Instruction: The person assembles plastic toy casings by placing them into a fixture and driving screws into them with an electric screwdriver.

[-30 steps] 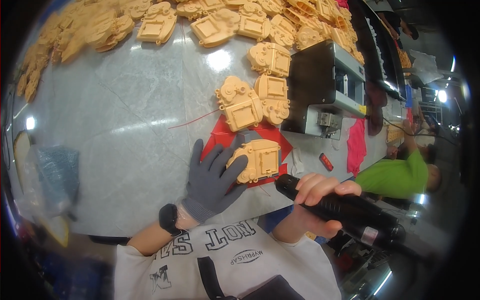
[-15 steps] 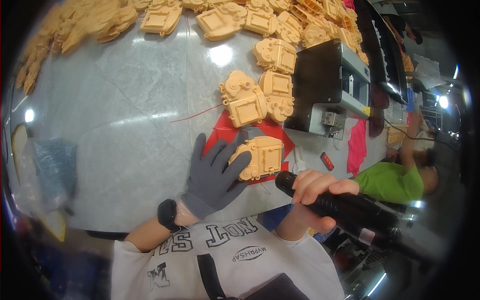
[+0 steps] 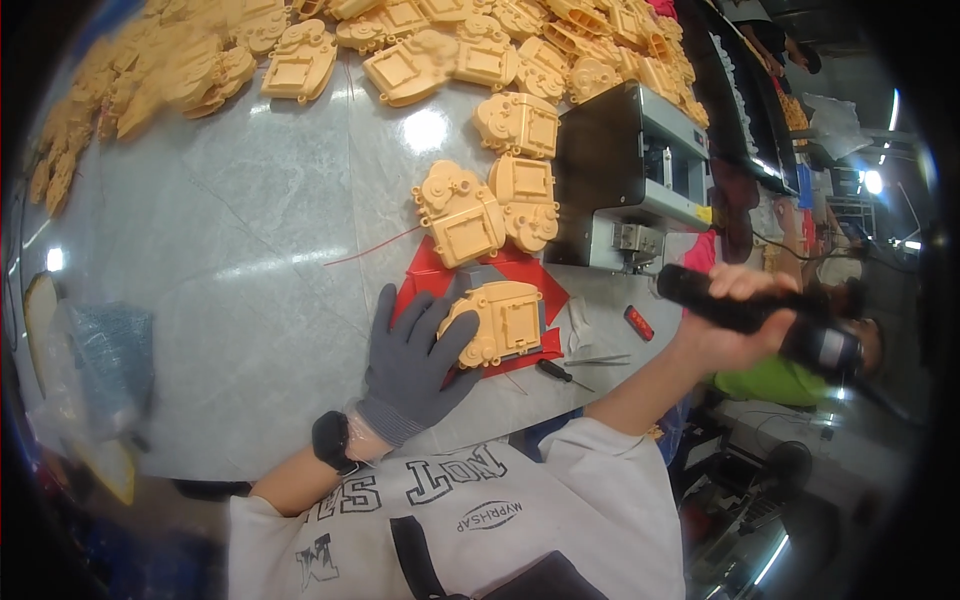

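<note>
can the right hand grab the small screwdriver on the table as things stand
Probably not: the right hand is wrapped around a black power tool, though the small screwdriver lies uncovered on the table.

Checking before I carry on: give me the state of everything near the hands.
Left hand: gloved, touching the yellow housing.
Yellow housing: lying, partly covered.
Right hand: bare, closed on black tool.
Black tool: held apart from the housing, blurred.
Screwdriver: lying on table, unheld.
Tweezers: lying beside it, unheld.
Machine: standing, power unclear.

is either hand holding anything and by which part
The right hand holds the black tool around its body, behind the front end. The left hand touches the left end of the yellow casing; grip unclear.
</note>
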Tool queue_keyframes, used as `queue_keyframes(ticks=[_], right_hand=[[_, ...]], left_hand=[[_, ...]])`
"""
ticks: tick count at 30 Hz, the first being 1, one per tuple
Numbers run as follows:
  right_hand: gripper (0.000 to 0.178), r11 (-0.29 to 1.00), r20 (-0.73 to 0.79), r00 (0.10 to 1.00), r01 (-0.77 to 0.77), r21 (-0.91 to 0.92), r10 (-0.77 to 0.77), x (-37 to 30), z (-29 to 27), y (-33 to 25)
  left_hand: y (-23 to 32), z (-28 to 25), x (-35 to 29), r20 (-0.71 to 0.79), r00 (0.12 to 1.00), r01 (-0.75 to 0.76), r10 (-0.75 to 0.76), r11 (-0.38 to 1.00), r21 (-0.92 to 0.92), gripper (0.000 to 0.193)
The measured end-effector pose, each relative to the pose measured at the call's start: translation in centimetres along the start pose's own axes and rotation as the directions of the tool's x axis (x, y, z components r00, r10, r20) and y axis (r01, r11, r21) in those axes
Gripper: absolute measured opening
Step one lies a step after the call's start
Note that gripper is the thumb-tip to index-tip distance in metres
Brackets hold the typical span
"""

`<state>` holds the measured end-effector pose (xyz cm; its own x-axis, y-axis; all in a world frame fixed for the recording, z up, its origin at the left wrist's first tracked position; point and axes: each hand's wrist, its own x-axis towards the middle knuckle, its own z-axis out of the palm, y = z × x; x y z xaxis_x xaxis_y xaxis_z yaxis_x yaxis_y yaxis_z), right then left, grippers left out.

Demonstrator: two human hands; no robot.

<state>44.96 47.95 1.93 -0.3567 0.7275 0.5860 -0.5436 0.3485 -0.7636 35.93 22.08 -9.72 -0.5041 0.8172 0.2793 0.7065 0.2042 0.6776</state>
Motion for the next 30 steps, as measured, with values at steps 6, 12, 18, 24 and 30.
queue_keyframes(ticks=[6,12,18,24,30], right_hand=[[0.038,0.968,-0.117,0.984,-0.152,-0.200,0.131,0.7,-0.3,2.9],[0.043,0.984,0.016,0.984,-0.175,-0.036,0.176,-2.6,-0.6,0.2],[0.056,0.952,0.505,0.859,-0.214,0.218,0.077,-7.4,5.4,-3.1],[0.057,0.945,0.571,0.819,-0.222,0.240,0.048,-9.7,7.0,-2.5],[0.056,0.967,0.509,0.860,-0.165,0.194,0.045,-11.0,8.0,-1.5]], left_hand=[[-0.3,0.1,0.0,-0.010,1.000,-0.006,0.006,1.000,0.005,0.064],[-0.5,0.0,0.5,-0.002,1.000,-0.007,0.007,1.000,-0.015,0.065],[-0.5,-0.2,0.3,0.005,1.000,-0.012,0.012,0.999,-0.036,0.066],[-0.8,-0.2,0.1,0.010,1.000,-0.024,0.024,0.999,-0.028,0.071],[-0.6,-0.2,0.1,0.020,1.000,-0.012,0.013,0.999,-0.042,0.067]])
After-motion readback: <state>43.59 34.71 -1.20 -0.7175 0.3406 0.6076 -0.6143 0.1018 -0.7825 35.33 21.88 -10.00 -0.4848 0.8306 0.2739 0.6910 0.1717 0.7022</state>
